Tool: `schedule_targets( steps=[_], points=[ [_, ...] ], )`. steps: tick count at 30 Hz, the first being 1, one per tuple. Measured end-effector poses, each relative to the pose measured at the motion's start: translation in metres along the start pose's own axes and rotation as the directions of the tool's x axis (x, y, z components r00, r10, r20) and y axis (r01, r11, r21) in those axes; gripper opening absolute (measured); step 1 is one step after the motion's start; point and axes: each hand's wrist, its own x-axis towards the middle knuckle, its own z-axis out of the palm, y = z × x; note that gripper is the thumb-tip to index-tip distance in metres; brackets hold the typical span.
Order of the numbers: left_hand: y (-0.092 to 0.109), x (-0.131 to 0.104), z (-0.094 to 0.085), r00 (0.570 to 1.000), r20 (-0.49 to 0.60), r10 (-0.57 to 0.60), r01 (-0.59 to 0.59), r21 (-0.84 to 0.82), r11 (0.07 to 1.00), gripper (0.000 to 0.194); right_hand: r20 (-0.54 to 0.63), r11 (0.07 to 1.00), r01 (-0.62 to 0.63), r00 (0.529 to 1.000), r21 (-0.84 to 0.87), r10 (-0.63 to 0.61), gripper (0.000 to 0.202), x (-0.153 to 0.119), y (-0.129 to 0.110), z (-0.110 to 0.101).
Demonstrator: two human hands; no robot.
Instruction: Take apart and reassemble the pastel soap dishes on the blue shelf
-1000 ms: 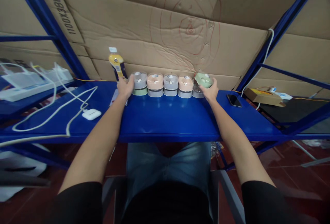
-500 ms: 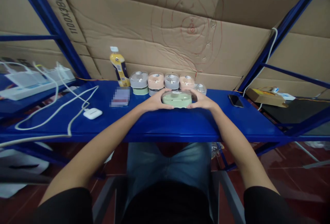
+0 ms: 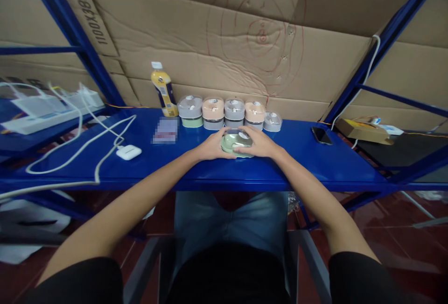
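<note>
From here, left hand [image 3: 211, 147] and right hand [image 3: 262, 144] wrap their fingers round a green clear-topped box [image 3: 229, 143], sitter's twelve o'clock, stacked box row [image 3: 234, 109] just beyond; seemingly mid-handling, next move calling for a level two-handed grip.

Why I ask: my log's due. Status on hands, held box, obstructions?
Left hand, right hand around rounded clear-lidded pale-green plastic box. Rounded grey and peach plastic boxes lined up behind. Nothing seen blocking near side.

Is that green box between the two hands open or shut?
Apparently shut: the green box, held by the left hand and right hand, has its clear lid over it. Whether it's latched, I cannot tell.
</note>
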Motion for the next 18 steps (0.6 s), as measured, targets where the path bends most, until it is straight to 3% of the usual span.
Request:
schedule_targets(
  steps=[3,7,10,13,18],
  points=[
    [0.000,-0.002,-0.004,0.999,0.022,0.046,-0.047,0.056,0.997,0.100,-0.038,0.993,-0.073,0.996,0.090,0.076,0.081,-0.007,0.027,-0.024],
    [0.002,-0.003,-0.006,0.993,0.077,0.087,-0.094,0.097,0.991,0.061,0.065,0.955,-0.288,0.957,0.077,0.283,0.088,-0.019,0.064,-0.057],
    [0.002,-0.002,-0.006,0.994,0.069,0.083,-0.089,0.077,0.993,0.055,0.118,0.926,-0.376,0.921,0.019,0.372,0.097,-0.024,0.077,-0.066],
    [-0.002,0.000,-0.013,0.997,0.038,0.063,-0.065,0.034,0.997,0.055,0.150,0.926,-0.376,0.916,0.002,0.372,0.093,-0.025,0.080,-0.064],
    [-0.020,-0.003,-0.046,0.997,-0.055,-0.049,0.052,0.061,0.997,0.058,0.179,0.930,-0.367,0.914,-0.022,0.365,0.095,-0.023,0.081,-0.060]
  ],
)
